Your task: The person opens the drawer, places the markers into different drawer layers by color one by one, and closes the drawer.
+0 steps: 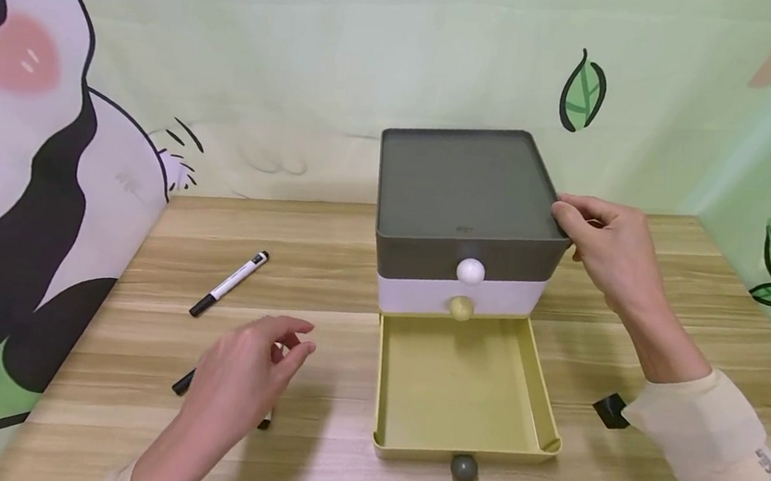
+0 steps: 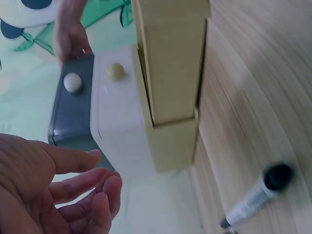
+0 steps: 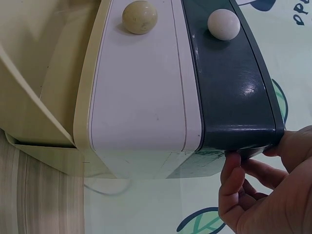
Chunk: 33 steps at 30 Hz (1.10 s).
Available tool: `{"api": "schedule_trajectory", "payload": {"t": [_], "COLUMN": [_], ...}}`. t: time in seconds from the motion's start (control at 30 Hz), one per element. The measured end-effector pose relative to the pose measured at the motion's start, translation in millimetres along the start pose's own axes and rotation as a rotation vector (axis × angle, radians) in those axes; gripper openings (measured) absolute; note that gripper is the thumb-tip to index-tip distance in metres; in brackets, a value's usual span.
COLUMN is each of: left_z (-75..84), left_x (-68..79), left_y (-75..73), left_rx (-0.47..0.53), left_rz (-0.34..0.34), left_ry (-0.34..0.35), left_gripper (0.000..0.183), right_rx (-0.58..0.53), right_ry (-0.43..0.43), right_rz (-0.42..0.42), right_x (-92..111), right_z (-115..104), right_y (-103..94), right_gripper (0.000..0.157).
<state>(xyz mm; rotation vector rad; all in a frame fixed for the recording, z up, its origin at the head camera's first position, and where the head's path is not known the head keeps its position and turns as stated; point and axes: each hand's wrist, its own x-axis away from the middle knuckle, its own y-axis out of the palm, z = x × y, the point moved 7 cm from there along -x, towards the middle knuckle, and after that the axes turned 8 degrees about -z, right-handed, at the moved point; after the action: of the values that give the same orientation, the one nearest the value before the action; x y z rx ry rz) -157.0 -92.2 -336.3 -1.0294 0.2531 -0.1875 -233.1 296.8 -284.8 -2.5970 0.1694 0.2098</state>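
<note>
A desktop drawer box (image 1: 473, 187) stands on the wooden table, with a dark grey top tier over a white tier. Its bottom yellow drawer (image 1: 458, 384) is pulled out toward me, and no contents show inside. My right hand (image 1: 609, 246) holds the grey tier at its right side, thumb at the top rim and fingers curled against the side wall. Left of the drawer, my left hand (image 1: 242, 375) hovers above the table, its fingers loosely bent around nothing. A white marker (image 1: 230, 284) with black ends lies beyond it.
Partly under the left hand, a black marker end (image 1: 183, 383) and another dark tip (image 1: 265, 421) show. A small black object (image 1: 612, 411) lies beside my right sleeve. A printed panda backdrop (image 1: 291, 63) stands behind and beside the table.
</note>
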Motion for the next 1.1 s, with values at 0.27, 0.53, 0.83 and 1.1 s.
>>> {"api": "schedule_trajectory", "payload": {"t": [0.27,0.53,0.83,1.1], "left_z": [-37.8,-66.7,-77.5,-83.1], "left_x": [-3.1,-6.7,-13.5,-18.1], "left_y": [2.9,19.9,36.0,44.7], "left_rx": [-0.016,0.01,-0.026,-0.051], "left_rz": [-0.076,-0.124,-0.132,-0.192], "left_ry": [-0.098,-0.2,-0.179,-0.191], "left_gripper": [0.025,0.029,0.033,0.044], "right_rx": [0.006,0.014,0.016,0.02], "right_ry": [0.003,0.001,0.004,0.007], "right_rz": [-0.019,-0.017,-0.016,-0.018], "right_x": [-2,-2,-2,-2], "right_z": [4,4,4,5], "right_y": [2.2,1.5,0.4,0.1], "right_gripper": [0.041,0.04,0.041,0.041]}}
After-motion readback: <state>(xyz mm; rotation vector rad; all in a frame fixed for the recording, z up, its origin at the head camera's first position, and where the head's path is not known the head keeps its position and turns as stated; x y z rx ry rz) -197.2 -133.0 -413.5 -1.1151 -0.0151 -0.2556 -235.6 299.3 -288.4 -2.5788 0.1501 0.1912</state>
